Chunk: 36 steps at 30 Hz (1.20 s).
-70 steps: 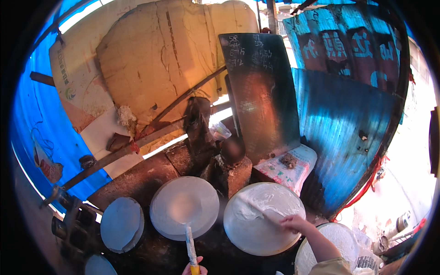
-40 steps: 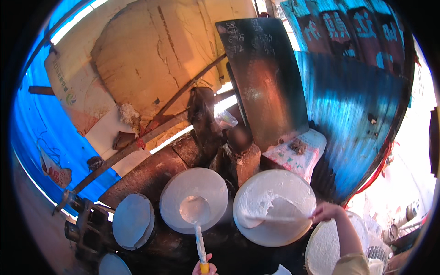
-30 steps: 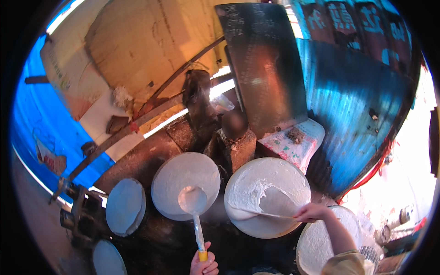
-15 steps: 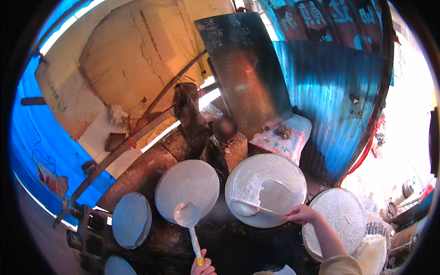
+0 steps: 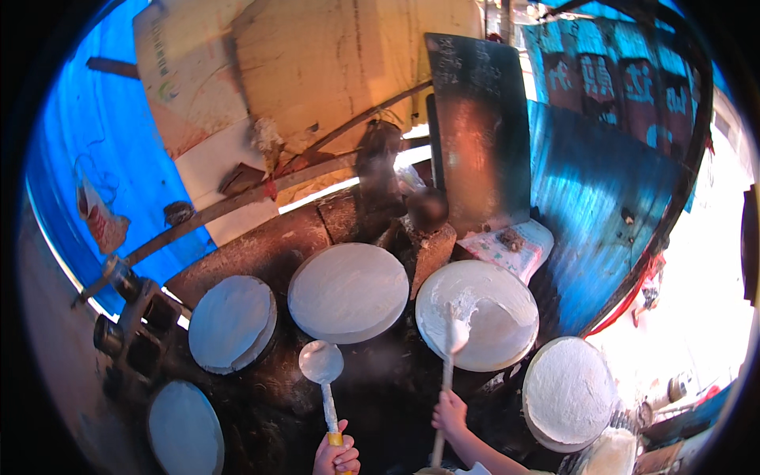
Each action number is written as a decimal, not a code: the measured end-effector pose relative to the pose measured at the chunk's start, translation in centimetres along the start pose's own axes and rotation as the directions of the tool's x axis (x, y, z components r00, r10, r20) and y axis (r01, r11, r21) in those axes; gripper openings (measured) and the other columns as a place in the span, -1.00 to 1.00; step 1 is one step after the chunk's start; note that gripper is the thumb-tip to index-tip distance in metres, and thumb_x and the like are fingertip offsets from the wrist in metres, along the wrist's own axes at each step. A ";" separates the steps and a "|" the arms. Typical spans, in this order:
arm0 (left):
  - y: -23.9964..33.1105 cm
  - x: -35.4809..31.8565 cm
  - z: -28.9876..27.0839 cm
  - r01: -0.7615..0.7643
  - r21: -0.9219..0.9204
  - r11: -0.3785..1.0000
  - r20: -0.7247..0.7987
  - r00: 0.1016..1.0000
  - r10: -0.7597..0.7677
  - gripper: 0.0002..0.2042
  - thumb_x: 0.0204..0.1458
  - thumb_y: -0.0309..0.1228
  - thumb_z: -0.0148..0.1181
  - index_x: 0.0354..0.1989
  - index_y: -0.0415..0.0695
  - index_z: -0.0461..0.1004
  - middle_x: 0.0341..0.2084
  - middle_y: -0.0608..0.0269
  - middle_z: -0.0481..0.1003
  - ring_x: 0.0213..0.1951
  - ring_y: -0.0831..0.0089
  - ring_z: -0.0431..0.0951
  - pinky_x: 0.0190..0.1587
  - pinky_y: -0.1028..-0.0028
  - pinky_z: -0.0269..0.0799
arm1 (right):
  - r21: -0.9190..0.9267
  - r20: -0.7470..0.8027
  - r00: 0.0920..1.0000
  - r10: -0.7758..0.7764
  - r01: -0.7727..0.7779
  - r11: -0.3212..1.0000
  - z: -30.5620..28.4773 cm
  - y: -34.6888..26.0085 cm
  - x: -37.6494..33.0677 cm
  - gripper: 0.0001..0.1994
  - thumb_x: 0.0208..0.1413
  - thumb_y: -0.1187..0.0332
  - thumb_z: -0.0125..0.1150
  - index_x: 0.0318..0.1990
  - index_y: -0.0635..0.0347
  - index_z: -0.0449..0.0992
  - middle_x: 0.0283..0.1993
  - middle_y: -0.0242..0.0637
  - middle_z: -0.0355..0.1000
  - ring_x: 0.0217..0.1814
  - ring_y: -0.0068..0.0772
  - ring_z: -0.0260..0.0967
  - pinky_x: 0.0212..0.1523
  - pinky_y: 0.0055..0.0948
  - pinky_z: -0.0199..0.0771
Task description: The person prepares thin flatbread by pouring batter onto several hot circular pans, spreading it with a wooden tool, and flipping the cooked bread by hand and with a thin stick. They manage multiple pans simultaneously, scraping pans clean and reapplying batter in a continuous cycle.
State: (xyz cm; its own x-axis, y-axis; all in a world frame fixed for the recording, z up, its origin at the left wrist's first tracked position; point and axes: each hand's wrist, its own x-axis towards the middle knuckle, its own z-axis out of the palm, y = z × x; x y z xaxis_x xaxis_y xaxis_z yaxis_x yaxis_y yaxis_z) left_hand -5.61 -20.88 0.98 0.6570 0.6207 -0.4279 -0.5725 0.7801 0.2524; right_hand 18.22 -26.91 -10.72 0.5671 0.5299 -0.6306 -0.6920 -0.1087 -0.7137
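My left hand is closed around the yellow-ended handle of a ladle. The ladle's round bowl, coated in white batter, hangs just in front of the middle griddle, which a pale round layer covers. My right hand grips the long stick of a flat spreading paddle. The paddle's white-smeared blade rests over the batter on the round griddle right of centre. That batter lies thick and ridged at the left and middle, with a thinner, greyer patch to the right.
More round griddles with pale layers stand at the left, lower left and right. Behind rise a dark upright board and a blue corrugated sheet. A metal frame stands at far left.
The ladle has come off the middle griddle toward me. My right hand has swung from the griddle's right edge to its near side, so the paddle now points away from me. The view has shifted.
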 end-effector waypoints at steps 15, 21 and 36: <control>0.5 1.7 1.8 0.125 -0.025 0.992 0.050 0.991 -0.124 -0.61 0.07 -0.68 -0.26 0.10 -0.17 0.20 -0.49 0.32 0.24 -0.66 0.69 0.18 -0.72 0.73 0.12 | -0.495 -0.123 0.965 -0.232 0.142 0.857 -7.7 -0.9 -0.2 -0.85 0.15 0.29 -0.05 -0.22 0.04 0.43 -0.74 -0.48 0.12 -0.79 -0.60 0.10 -0.83 -0.54 0.17; -2.0 3.5 3.1 0.217 -0.023 0.976 0.040 0.976 -0.216 -0.71 0.18 -0.52 -0.26 0.07 -0.17 0.22 -0.58 0.36 0.16 -0.68 0.68 0.16 -0.71 0.74 0.12 | -0.439 -0.287 0.866 -0.409 0.261 0.860 -11.8 -2.2 1.8 -0.86 0.15 0.32 -0.09 -0.42 0.08 0.33 -0.72 -0.45 0.11 -0.82 -0.59 0.09 -0.85 -0.54 0.21; -3.2 5.5 5.3 0.329 -0.027 0.944 0.125 0.938 -0.323 -0.73 0.20 -0.47 -0.25 0.03 -0.23 0.24 -0.61 0.36 0.13 -0.65 0.68 0.17 -0.64 0.74 0.18 | -0.331 -0.339 0.851 -0.401 0.291 0.898 -16.6 -11.5 8.2 -0.68 0.09 0.23 0.01 -0.01 0.05 0.42 -0.70 -0.42 0.18 -0.81 -0.57 0.10 -0.83 -0.52 0.16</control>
State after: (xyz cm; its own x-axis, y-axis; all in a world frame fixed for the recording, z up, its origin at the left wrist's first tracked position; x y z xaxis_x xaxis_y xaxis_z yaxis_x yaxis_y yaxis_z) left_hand 2.42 -19.55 2.42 0.8626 0.3398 -0.3747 -0.3376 0.9384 0.0737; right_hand 38.29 -35.30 -12.77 0.9113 0.2099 -0.3541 -0.3084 -0.2216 -0.9251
